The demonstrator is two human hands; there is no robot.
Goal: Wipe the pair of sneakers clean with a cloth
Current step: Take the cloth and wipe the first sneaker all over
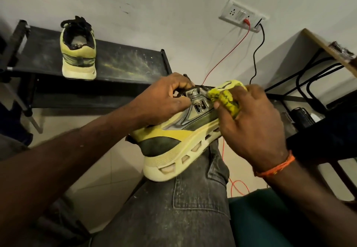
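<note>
A yellow and grey sneaker with an N logo rests on my right thigh, heel toward me. My left hand grips its collar and laces from above. My right hand holds a bunched yellow cloth pressed against the upper just right of the logo. The other sneaker of the pair stands upright on a black rack, heel facing me, well apart from both hands.
The dusty black shoe rack stands against the white wall at left. A wall socket has red and black cables hanging down behind the shoe. A desk with black metal legs is at right. My jeans-clad leg fills the lower middle.
</note>
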